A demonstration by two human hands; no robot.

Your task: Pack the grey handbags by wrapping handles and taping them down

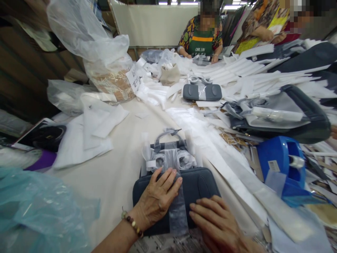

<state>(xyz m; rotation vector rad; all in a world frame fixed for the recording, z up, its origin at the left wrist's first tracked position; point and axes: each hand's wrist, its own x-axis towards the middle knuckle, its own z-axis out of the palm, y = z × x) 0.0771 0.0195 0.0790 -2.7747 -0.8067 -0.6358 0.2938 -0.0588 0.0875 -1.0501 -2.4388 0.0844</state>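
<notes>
A: Hands, head view: report state.
B: For the left hand (159, 193): palm down, fingers extended and close together, on the clear strip (177, 211) and the front of the dark blue bag (201, 182). For the right hand (218, 218): fingers slightly bent, resting against the lower right of the same front; thumb hidden. For both, no grip visible.
A: Location of the dark blue bag?
B: On the bench (123, 147), near edge, beneath both hands. Beyond the front panel, note two wrapped coils (159, 161) and an arched handle (158, 140).
A: Progress?
B: Apparently done: wrapping of the coils and placement of the clear strip, from coils down over the front. Probably in hand: pressing the strip flat. For reference, see the second bag (191, 92), farther back, with a similar strip across the front. By that match, likely late in this step. Remaining work: cannot tell; underside and back hidden.
A: Supplies nearby?
B: To the right, a blue tape dispenser (268, 154); to the left, white sheets (84, 140).
</notes>
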